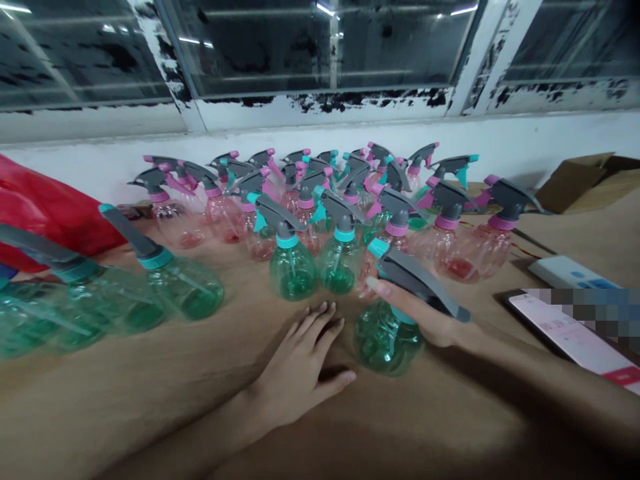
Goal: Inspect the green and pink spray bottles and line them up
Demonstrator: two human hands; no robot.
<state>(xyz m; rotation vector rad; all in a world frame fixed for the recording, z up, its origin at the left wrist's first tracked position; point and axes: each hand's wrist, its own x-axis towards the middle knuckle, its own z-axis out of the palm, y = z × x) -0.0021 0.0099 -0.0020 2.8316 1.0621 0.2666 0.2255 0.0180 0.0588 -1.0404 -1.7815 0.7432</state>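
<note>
My right hand (420, 307) is wrapped round the neck of a green spray bottle (387, 343), under its grey trigger head with a teal nozzle. The bottle is nearly upright, at or just above the tabletop; I cannot tell which. My left hand (305, 363) lies flat on the wooden table (225, 373), fingers spread, to the left of that bottle and holding nothing. Just beyond my fingertips stand two more green spray bottles (293, 270) with teal collars.
Several pink and green spray bottles (453, 250) crowd together toward the wall. More green bottles (185, 293) stand at the left, by a red plastic bag (50, 207). At the right are a phone (560, 327), a white box (570, 273) and an open cardboard box (580, 183).
</note>
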